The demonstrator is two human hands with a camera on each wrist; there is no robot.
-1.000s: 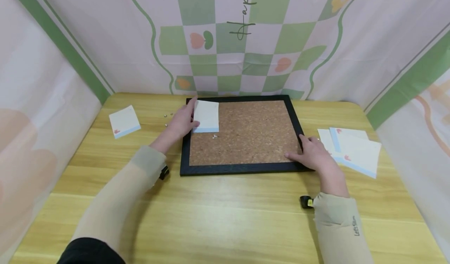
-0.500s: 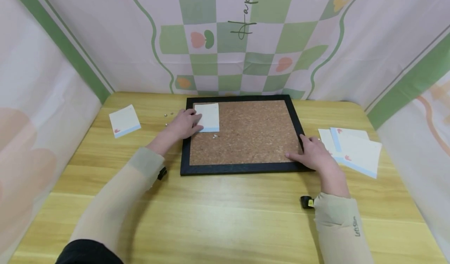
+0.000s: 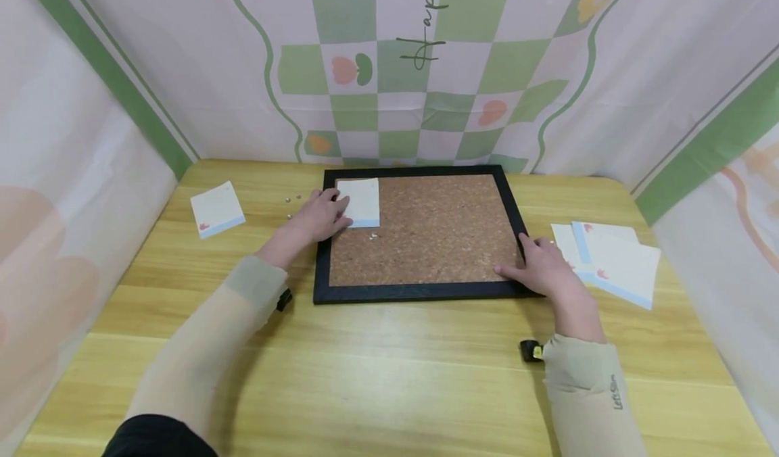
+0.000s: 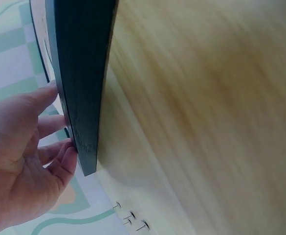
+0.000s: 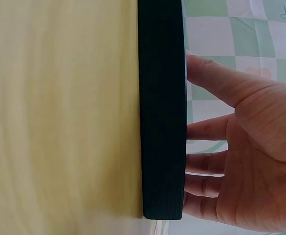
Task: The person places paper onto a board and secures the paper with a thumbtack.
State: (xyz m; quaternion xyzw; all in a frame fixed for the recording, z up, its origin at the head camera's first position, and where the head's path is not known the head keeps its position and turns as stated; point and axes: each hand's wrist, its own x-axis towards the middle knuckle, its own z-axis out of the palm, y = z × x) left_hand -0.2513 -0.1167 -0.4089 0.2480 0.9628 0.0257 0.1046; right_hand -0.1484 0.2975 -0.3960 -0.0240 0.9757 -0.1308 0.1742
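A cork board (image 3: pixel 438 234) in a black frame lies flat on the wooden table. A white note sheet (image 3: pixel 360 200) with a blue lower stripe lies in the board's far left corner. My left hand (image 3: pixel 316 219) reaches over the frame's left side, fingertips resting on the sheet's left edge. Its fingers are bent slightly in the left wrist view. At the near right corner, my right hand (image 3: pixel 541 264) rests on the frame, thumb towards the cork. In the right wrist view its fingers (image 5: pixel 206 161) stretch straight to the frame. Small silver pins (image 3: pixel 373 236) lie on the cork below the sheet.
Another note sheet (image 3: pixel 218 209) lies at the table's far left. Several silver thumbtacks (image 4: pixel 143 225) lie left of the board. Overlapping note sheets (image 3: pixel 627 271) spread to the right. A patterned cloth (image 3: pixel 402 99) hangs behind the table.
My left hand has drawn back from the sheet's upper corner to its lower left edge and then stays there. The right hand keeps its place on the frame.
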